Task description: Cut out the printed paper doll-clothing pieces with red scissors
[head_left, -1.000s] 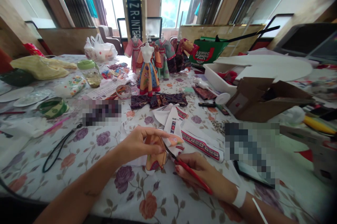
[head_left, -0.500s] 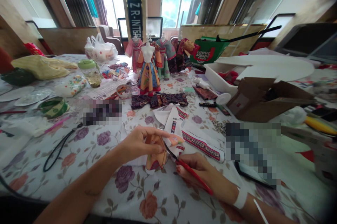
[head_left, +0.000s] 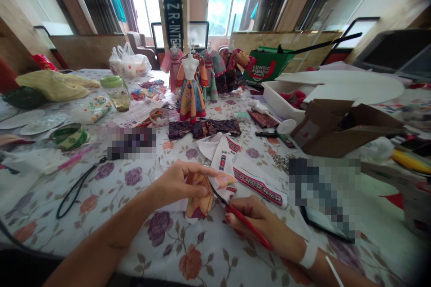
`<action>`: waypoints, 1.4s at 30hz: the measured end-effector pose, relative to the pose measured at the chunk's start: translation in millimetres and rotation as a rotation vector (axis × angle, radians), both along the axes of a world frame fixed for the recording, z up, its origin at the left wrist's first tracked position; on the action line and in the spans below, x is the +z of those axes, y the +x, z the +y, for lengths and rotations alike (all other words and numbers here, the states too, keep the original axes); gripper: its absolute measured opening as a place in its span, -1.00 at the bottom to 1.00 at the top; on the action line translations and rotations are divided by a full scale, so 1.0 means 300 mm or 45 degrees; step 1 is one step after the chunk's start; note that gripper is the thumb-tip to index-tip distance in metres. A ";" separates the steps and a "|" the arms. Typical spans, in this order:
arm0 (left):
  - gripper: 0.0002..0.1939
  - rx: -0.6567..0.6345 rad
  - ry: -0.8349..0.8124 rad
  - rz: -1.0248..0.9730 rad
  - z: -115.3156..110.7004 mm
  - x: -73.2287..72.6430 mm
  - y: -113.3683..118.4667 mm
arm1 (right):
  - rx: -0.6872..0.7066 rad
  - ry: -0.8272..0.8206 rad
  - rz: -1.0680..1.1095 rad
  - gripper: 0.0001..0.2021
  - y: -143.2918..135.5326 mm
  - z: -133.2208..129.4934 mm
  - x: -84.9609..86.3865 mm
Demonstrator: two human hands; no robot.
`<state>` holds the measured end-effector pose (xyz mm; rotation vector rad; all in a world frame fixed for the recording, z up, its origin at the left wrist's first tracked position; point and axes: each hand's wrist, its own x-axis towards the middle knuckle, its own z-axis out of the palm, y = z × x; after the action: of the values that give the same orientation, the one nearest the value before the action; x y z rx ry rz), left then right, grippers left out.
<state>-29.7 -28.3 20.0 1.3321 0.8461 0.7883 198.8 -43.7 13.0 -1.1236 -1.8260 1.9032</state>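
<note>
My left hand pinches an orange printed piece of fabric between thumb and fingers, just above the tablecloth. In my right hand is a pair of scissors with red handles. Their dark blades lie at the fabric's right edge, close to my left fingertips; how far the blades are parted is hard to make out. A folded orange flap of the fabric sticks out beyond the blades. Behind it lie white pieces with red and black patterned bands.
Small dressed mannequins stand at the back centre, with dark patterned cloth before them. A cardboard box and a white bin are to the right. A lidded jar and green tape roll stand left.
Both hands, the fabric and the scissors stay almost in place. A blurred skin-toned shape has come in at the left edge of the table.
</note>
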 end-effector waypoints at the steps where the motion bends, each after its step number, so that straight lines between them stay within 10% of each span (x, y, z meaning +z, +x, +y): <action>1: -0.51 -0.020 -0.013 -0.016 0.001 -0.003 0.000 | -0.004 0.000 -0.008 -0.54 0.000 -0.001 0.000; 7: -0.46 -0.208 -0.096 -0.212 0.001 0.000 0.012 | -0.014 0.023 -0.030 -0.52 -0.003 -0.002 0.005; 42: -0.58 0.027 0.051 0.151 -0.012 0.027 0.017 | -0.040 -0.048 0.043 -0.55 -0.008 -0.005 0.001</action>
<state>-24.6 -31.8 28.3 1.4183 0.9435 0.7523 196.4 -45.2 13.4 -1.1190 -1.7517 1.9346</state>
